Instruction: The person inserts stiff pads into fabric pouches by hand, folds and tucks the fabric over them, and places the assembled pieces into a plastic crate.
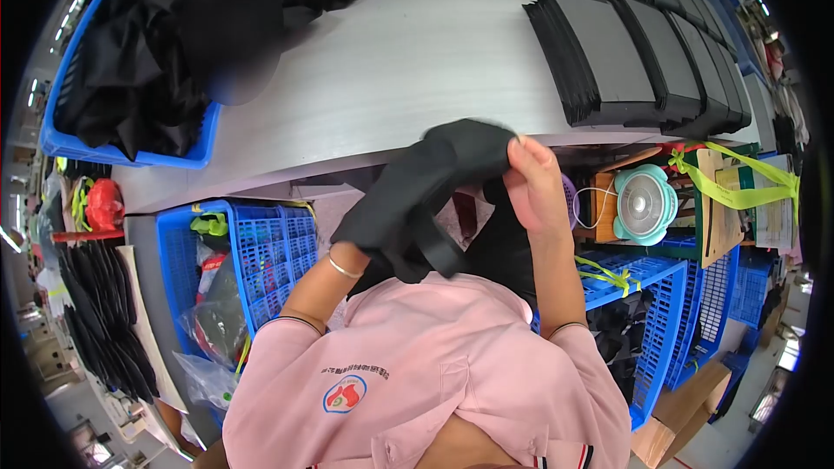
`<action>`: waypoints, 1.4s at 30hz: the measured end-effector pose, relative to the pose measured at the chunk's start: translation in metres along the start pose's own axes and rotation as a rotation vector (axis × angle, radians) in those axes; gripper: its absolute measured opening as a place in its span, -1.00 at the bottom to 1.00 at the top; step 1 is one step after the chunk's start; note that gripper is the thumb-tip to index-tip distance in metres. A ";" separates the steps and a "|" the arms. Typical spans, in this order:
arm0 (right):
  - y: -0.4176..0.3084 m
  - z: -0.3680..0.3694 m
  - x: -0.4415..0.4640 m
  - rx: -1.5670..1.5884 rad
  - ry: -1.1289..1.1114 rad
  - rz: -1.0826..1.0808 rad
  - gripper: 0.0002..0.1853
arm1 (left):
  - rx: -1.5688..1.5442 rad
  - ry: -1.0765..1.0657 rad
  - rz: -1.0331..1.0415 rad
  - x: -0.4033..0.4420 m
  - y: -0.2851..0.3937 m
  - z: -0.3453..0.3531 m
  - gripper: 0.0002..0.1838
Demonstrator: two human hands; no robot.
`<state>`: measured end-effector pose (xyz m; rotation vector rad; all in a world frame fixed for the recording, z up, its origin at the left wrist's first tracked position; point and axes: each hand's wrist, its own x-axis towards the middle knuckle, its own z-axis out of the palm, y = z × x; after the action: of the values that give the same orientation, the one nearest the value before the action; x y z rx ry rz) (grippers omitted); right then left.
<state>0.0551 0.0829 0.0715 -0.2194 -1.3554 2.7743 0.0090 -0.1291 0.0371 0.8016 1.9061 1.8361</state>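
A black fabric piece (417,178), shaped like a sleeve or pouch, is held up in front of my chest. My left hand (350,255) reaches inside it up to the bangled wrist, so its fingers are hidden. At the piece's far right end, my right hand (533,184) pinches the edge between thumb and fingers. A black strap or flap (437,246) hangs down from the near side of the fabric.
Stacks of flat black pieces (612,52) lie at the table's (417,52) back right. A blue crate (208,135) of black fabric sits at the back left. Blue baskets (274,243) flank me below table height, and a small turquoise fan (645,205) stands at right.
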 end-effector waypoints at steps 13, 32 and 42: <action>0.012 -0.005 0.002 -0.924 -0.017 -0.346 -0.48 | 0.785 0.121 0.304 -0.015 -0.001 -0.003 -0.63; -0.030 -0.035 0.050 -0.762 -0.115 -0.267 -0.78 | -0.632 0.165 -0.612 -0.006 -0.126 -0.066 -0.58; 0.022 -0.083 0.164 -0.884 0.113 -0.532 -0.76 | -0.432 0.214 -0.675 -0.003 -0.042 0.006 -0.51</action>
<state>-0.0950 0.1509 -0.0133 -0.0232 -2.1206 1.5953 0.0091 -0.1256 -0.0050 -0.1758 1.5247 1.8108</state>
